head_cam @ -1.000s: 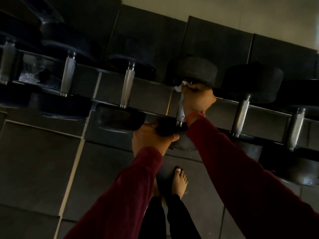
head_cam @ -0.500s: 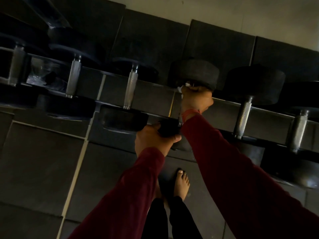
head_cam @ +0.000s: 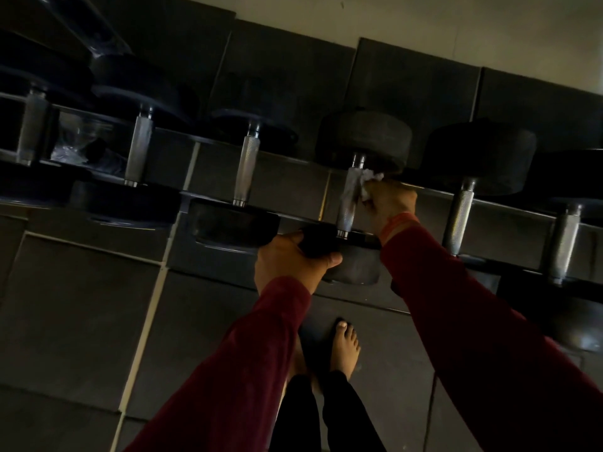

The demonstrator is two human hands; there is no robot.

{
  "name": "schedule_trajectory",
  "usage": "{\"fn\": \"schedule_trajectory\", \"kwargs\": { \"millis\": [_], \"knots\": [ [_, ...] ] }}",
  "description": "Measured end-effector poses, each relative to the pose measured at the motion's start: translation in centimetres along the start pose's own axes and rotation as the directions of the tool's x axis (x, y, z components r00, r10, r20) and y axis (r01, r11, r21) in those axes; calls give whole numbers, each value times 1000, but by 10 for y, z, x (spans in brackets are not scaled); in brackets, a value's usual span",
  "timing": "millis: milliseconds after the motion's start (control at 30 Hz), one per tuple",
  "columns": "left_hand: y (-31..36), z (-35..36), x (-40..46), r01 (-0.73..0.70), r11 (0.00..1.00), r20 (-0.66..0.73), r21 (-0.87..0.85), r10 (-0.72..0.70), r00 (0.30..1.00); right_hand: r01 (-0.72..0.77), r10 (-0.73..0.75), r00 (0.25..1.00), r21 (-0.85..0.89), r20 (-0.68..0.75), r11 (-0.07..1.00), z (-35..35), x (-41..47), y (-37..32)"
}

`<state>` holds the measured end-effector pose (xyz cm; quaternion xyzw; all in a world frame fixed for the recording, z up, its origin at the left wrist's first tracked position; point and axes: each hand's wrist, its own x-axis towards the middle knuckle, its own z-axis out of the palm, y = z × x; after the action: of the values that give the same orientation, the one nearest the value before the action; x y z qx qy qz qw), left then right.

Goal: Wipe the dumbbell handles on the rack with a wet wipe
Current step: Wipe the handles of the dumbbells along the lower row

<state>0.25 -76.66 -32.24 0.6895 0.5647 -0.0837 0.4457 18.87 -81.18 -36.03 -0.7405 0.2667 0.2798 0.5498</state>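
Your right hand [head_cam: 390, 203] pinches the white wet wipe [head_cam: 367, 184] and presses it on the upper part of the metal handle [head_cam: 348, 203] of one dumbbell on the rack [head_cam: 489, 203]. Your left hand [head_cam: 290, 259] grips the near black weight head [head_cam: 326, 243] of the same dumbbell, fingers curled around its edge.

Maroon sleeves [head_cam: 489, 347], black trousers [head_cam: 326, 415] (orange wristband [head_cam: 398, 223]), bare feet [head_cam: 346, 349].
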Motion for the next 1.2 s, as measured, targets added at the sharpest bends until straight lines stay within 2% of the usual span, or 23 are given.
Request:
{"fn": "schedule_trajectory", "kwargs": {
  "millis": [33,100,167,267,367,467,533,600,667,767,833,900,967,1067,1200],
  "knots": [
    [0,0,0,-2,1000,1,-3,2,1000,78,-78,997,-156,6,985,-3,3,1],
    [1,0,-1,-4,1000,0,-12,4,1000,242,-233,970,-418,74,875,-8,3,3],
    [2,-1,-1,-11,1000,-6,0,11,1000,313,-266,950,-507,166,803,-16,0,8],
    [4,-3,-1,-27,999,-2,27,27,1000,374,-229,923,-575,310,727,-36,-5,27],
    [4,-3,-1,-41,998,-12,42,41,999,268,-85,922,-465,378,844,-46,-1,39],
    [5,-3,-3,-41,998,-5,37,41,999,10,77,934,-242,349,970,-33,21,33],
    [6,-4,-3,-46,998,-11,30,47,999,-102,130,934,-102,332,990,-22,32,25],
    [6,-4,-5,-47,998,-9,29,47,999,-148,139,929,1,343,989,-16,33,21],
    [6,-3,-5,-44,999,-10,25,44,999,-123,111,914,4,391,992,-19,25,19],
    [6,-3,-4,-47,999,-14,21,47,999,79,46,863,-224,503,972,-32,14,19],
    [5,-2,-4,-49,998,-20,26,49,999,270,-15,838,-390,546,880,-40,11,23],
    [4,-2,-4,-52,998,-29,25,53,998,388,-93,857,-516,507,764,-43,11,29],
    [3,-1,-3,-51,999,-31,20,51,998,366,-114,893,-556,435,746,-42,16,33],
    [3,-1,-3,-42,999,-20,6,42,999,295,-111,927,-514,358,805,-36,26,33],
    [2,-1,-5,-43,999,-27,-6,43,999,183,-97,953,-291,286,939,-24,27,15]
  ]
}}
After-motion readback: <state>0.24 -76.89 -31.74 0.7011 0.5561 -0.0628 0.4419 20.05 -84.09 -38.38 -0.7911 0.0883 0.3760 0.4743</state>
